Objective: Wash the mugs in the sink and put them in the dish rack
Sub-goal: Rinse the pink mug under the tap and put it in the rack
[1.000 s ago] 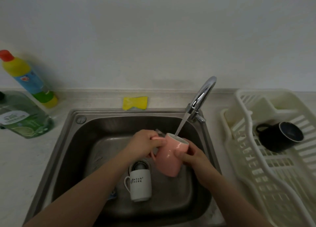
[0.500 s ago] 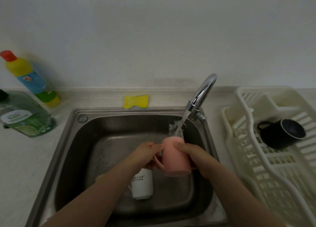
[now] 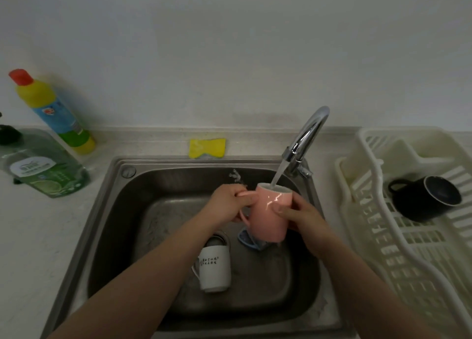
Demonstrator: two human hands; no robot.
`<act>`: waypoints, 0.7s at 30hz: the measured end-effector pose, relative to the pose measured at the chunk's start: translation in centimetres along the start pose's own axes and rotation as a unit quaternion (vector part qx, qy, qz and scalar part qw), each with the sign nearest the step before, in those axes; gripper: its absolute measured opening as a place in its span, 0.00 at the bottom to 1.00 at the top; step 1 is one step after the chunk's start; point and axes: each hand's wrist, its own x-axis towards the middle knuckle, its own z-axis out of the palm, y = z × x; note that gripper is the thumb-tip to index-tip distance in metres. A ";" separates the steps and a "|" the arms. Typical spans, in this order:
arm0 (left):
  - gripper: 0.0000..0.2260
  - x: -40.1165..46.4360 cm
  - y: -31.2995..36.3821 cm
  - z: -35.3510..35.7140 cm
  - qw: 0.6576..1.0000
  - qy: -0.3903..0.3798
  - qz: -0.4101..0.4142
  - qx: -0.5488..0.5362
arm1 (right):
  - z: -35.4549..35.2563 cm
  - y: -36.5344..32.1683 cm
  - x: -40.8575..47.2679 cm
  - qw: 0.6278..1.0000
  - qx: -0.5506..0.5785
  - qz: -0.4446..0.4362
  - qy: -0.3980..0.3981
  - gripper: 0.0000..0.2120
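Two bare forearms reach in from the bottom edge, with no sleeves, watch, bracelet or gloves on them. The left hand [image 3: 231,202] and right hand [image 3: 298,214] wear no rings that can be made out. The nails are short and unpainted. Nothing else of the person shows.

Stainless-steel sink basin [image 3: 107,236] set into the pale countertop [image 3: 30,236]. Over the basin, the pink ceramic mug [image 3: 268,218] sits between the left hand [image 3: 229,203] and right hand [image 3: 298,216], under the curved chrome faucet [image 3: 306,137]. White printed mug [image 3: 214,269] lies in the basin, nearer the viewer. Cream plastic dish rack [image 3: 383,236] right of the sink, with the black mug [image 3: 424,198] in it. Yellow sponge [image 3: 207,148] behind the sink; yellow-and-blue squeeze bottle [image 3: 53,114] and green detergent bottle [image 3: 43,167] to the left.
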 end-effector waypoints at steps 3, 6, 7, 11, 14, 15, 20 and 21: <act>0.08 0.1 -0.8 -1.2 1.000 0.021 0.011 -0.012 | 1.2 0.2 0.5 0.999 -0.034 -0.033 -0.015 0.26; 0.07 -0.7 -1.1 -0.8 0.999 -0.014 0.020 0.046 | 0.4 1.2 -0.8 0.998 -0.053 -0.034 -0.029 0.27; 0.07 -0.8 -1.1 -0.5 0.998 -0.012 0.020 0.051 | 0.2 1.1 -0.7 0.998 -0.051 -0.029 -0.036 0.26; 0.10 -0.6 -1.5 -1.2 0.999 0.043 -0.001 -0.015 | 1.7 0.1 0.7 0.998 -0.047 -0.024 -0.033 0.28; 0.10 -1.1 -1.3 -0.9 1.000 -0.003 -0.003 0.016 | 1.0 0.7 -0.5 0.997 -0.068 -0.010 -0.031 0.26; 0.11 -1.1 -1.2 -0.5 1.000 -0.021 -0.001 0.018 | 0.5 0.9 -0.9 0.998 -0.060 0.004 -0.034 0.26; 0.13 -1.0 -1.4 -0.6 0.992 -0.010 -0.089 -0.084 | 1.9 0.4 0.8 0.994 -0.076 0.083 0.009 0.25; 0.12 -1.3 -1.5 -0.6 0.988 -0.031 -0.117 -0.091 | 2.2 0.6 0.6 0.990 -0.087 0.110 0.005 0.24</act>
